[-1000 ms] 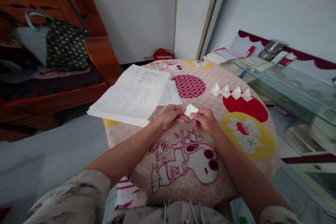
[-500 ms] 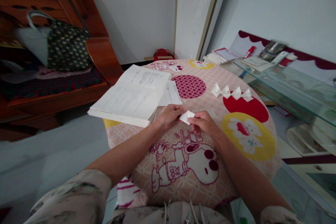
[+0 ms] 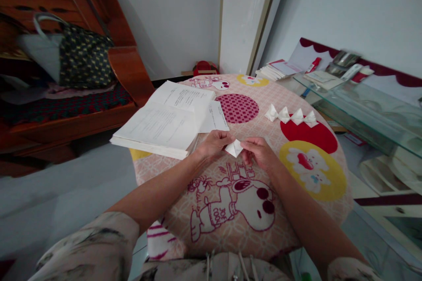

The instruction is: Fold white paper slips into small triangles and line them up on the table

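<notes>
Left hand [image 3: 216, 142] and right hand [image 3: 259, 149] are held close together, a small folded paper [image 3: 234, 148] pinched between them over the tablecloth [image 3: 273, 92]. At far right, four similar folded pieces [image 3: 297, 117] are lined up, apparently finished; the held one seems nearly so, though not set down.

I see left sleeve [image 3: 94, 239] pale grey-beige, dark smudgy print, ends near elbow. Right sleeve [image 3: 347, 270] similar pale cloth. Waist fabric [image 3: 191, 269] matching, thin pale cords [image 3: 243, 265]. Left hand [image 3: 215, 143], right hand [image 3: 260, 150] bare.
</notes>
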Demonstrator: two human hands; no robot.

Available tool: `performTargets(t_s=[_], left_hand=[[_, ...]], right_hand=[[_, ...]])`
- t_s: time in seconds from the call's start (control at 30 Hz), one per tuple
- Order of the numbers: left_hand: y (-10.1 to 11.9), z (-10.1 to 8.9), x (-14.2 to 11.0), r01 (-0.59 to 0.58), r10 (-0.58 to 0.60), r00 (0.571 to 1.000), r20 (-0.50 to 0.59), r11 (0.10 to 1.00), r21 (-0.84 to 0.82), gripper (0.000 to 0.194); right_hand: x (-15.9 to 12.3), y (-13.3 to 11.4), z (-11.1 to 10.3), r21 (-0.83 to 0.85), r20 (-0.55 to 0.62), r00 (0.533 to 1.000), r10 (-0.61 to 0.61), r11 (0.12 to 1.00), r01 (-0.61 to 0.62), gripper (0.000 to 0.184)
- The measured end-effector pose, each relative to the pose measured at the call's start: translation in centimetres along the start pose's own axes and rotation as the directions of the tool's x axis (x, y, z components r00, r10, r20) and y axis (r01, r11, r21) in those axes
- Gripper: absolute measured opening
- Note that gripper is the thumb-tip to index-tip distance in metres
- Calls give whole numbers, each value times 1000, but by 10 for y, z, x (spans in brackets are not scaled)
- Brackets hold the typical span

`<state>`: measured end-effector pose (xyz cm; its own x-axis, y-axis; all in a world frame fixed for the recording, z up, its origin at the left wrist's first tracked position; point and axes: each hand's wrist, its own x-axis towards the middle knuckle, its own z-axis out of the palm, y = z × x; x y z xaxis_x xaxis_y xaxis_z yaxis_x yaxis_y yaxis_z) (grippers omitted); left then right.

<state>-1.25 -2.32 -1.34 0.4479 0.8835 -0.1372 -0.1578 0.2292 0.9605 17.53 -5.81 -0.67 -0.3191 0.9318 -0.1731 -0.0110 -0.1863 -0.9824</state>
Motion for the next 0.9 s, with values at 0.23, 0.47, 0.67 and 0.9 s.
performTargets(t_s=[0.23, 0.47, 0.67, 0.9], left_hand=[[-2, 5, 1, 87, -87, 996, 5, 996, 2, 23], [1, 4, 1, 78, -77, 997, -15, 995, 60, 24], [3, 4, 3, -11, 8, 992, -123, 1000, -21, 25], [3, 5, 4, 13, -25, 983, -181, 998, -66, 25]], right_hand=[[-2, -3, 7, -224, -192, 973, -126, 971, 81, 33], [-1, -1, 6, -169, -169, 982, -80, 984, 52, 36], [1, 2, 7, -44, 5, 999, 53, 998, -53, 43], [1, 2, 9, 25, 48, 995, 86, 996, -87, 36]])
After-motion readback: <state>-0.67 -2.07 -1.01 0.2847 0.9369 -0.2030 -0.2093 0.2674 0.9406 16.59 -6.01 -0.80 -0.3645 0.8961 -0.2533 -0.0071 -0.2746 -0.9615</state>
